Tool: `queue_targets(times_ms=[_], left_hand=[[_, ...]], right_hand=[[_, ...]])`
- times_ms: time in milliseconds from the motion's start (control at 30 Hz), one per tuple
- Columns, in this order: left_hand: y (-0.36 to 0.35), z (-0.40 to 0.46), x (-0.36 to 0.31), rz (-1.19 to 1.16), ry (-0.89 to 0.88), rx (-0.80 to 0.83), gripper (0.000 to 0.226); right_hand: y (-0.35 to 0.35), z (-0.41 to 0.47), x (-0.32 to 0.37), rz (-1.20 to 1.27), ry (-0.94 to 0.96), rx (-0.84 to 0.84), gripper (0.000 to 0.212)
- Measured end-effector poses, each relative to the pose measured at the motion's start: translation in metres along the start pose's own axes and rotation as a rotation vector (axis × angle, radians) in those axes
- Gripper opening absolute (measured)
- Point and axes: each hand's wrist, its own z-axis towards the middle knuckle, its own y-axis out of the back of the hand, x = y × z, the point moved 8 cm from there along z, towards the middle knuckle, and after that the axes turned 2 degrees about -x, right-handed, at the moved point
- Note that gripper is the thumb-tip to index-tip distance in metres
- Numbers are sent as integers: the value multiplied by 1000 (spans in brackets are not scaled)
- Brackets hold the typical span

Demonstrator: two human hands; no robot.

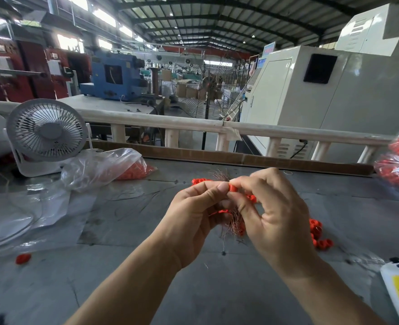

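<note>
Pinching a small orange-red plastic ring (232, 188) between left hand (193, 214) and right hand (273, 212), thumb and forefinger of each curled tight on it, held up off the grey table top (128, 289). Also holding a bundle of thin copper wire strands (235, 222) just below the ring, between the palms; fraying out again behind the fingertips. Can't tell which fingers clamp the bundle, hidden by the right hand. Looks like feeding strands through the ring.

Failure modes from here:
- Splaying strands: with ends fanned that wide, likely to catch on the ring edge and miss the bore or fold back. Needs a twist or squeeze first.
- Dropping the ring: tiny part, fingertip-only pinch, smooth plastic. Easy to pop out and lose among the loose orange-red rings (318, 233) right of the right hand.
- Kinking or snapping fine strands by pushing too hard.
- Shedding bits of copper onto the table under the hands; already some stray wire visible there.
- Sweeping the pile of loose rings off with the right forearm.

Unaffected: clear plastic bag of rings (114, 167) and white desk fan (46, 132), well left of the left hand.
</note>
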Motion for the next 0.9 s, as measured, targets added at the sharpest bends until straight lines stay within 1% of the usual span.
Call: queue_targets(times_ms=[67,200,300,367,500,600,767,900], left_hand=[[-3,-1,-5,3,-38,34,26],[-7,-4,-16,41,-112,68,34],[-5,-4,-15,74,-110,39,47],[-1,-2,-12,102,-85,10,50],[7,1,-5,166,-52,-23,46],[15,4,-3,230,-72,-43,39],[26,8,0,314,-83,-122,30],[31,9,2,383,-81,-169,24]], right_hand=[[4,-1,6,16,26,-26,15],[5,-2,13,71,54,-48,15],[5,-2,9,101,21,-48,17],[1,-3,7,123,4,-31,15],[-14,-7,-1,199,-104,76,15],[-23,-11,-6,268,-186,164,25],[-31,-15,-13,265,-227,216,23],[-34,-17,-17,264,-266,211,21]])
